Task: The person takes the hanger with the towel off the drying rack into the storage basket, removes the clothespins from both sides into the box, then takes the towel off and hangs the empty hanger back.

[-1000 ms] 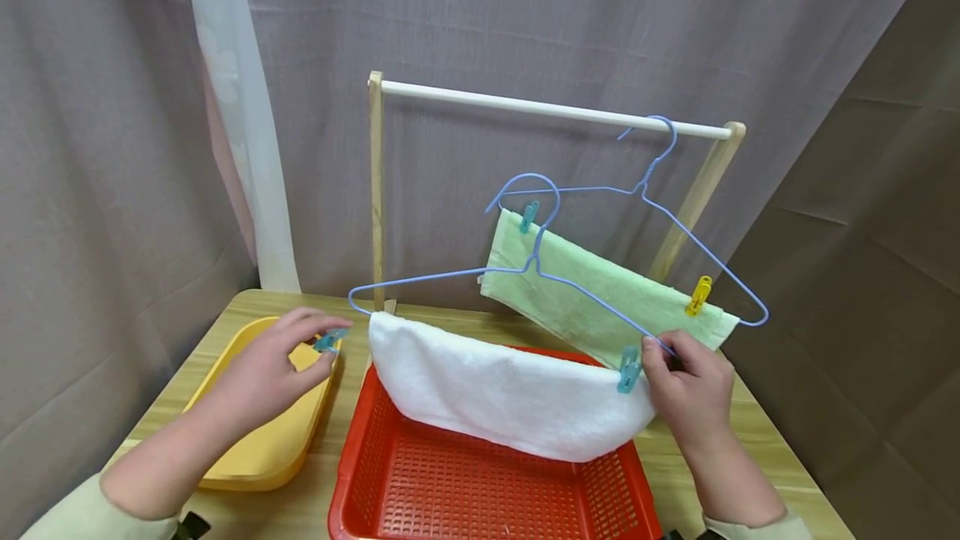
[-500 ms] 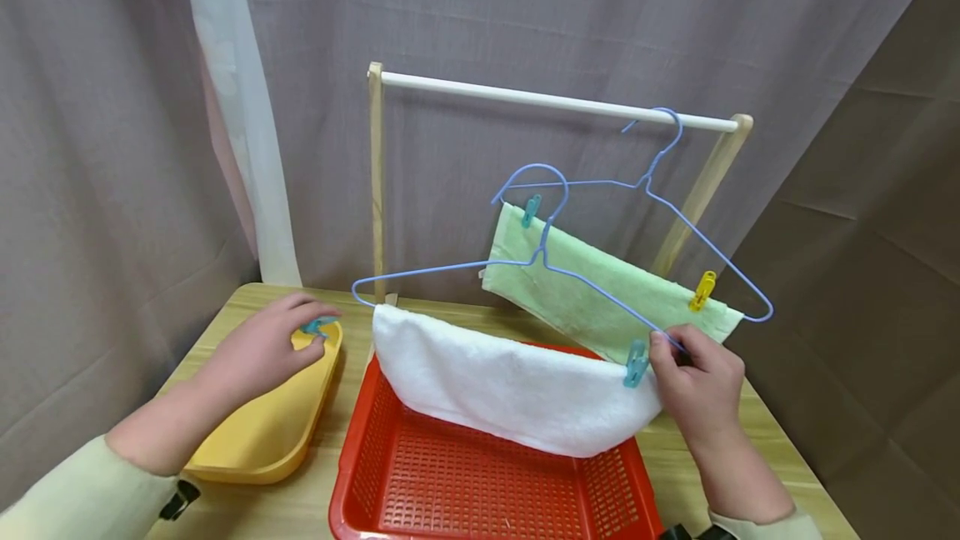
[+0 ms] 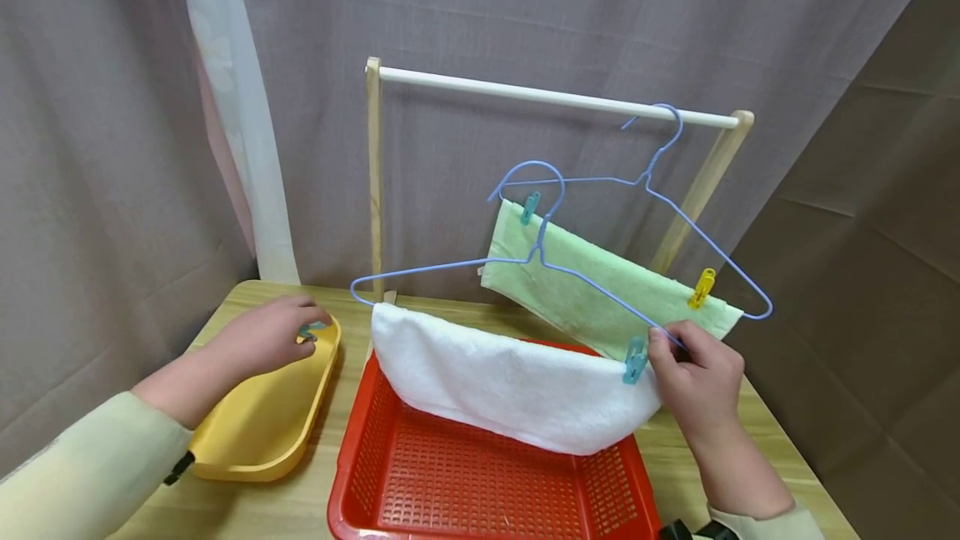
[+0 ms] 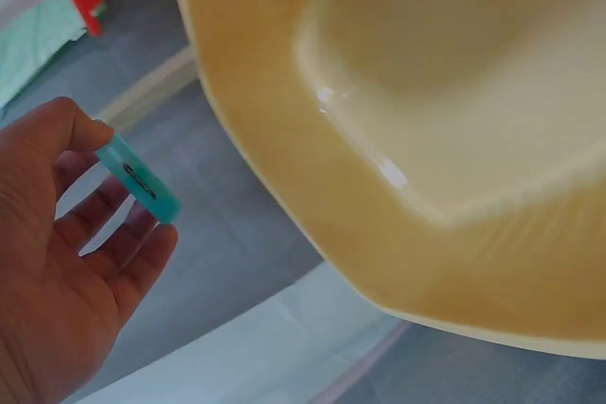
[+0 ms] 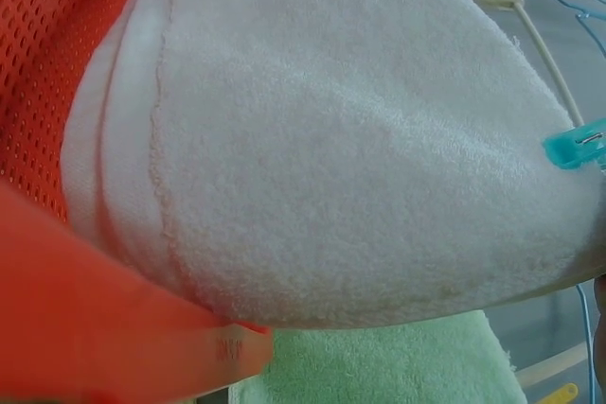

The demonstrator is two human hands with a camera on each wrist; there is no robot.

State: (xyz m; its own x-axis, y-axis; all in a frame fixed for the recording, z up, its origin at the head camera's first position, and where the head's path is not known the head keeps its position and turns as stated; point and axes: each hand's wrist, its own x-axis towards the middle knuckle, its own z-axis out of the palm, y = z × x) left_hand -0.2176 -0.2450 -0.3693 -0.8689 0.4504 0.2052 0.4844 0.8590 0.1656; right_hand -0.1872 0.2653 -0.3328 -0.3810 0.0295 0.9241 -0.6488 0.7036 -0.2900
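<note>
My left hand [image 3: 266,336] is over the far end of the yellow tray [image 3: 258,472]. Between its thumb and fingers it pinches a teal clothespin [image 4: 140,182], mostly covered by the fingers in the head view. With my right hand [image 3: 701,373] I grip the lower right corner of a blue wire hanger [image 3: 431,268]. A folded white towel [image 3: 495,386] drapes over that hanger's bottom bar, its lower edge overlapping the red basket. One teal clothespin [image 3: 634,359] clips the towel near my right hand; the towel's left end bears no clip.
Behind stands a rack with a white rail [image 3: 525,92]. A second blue hanger [image 3: 705,236] hangs there with a green towel [image 3: 600,277], held by a teal clip [image 3: 530,207] and a yellow clip [image 3: 702,287]. The red basket [image 3: 347,457] sits in front on the wooden table [image 3: 757,448].
My left hand has moved left and slightly up in view with the teal clothespin, from beside the white towel's left end to over the tray. The right hand and hanger shifted slightly right.
</note>
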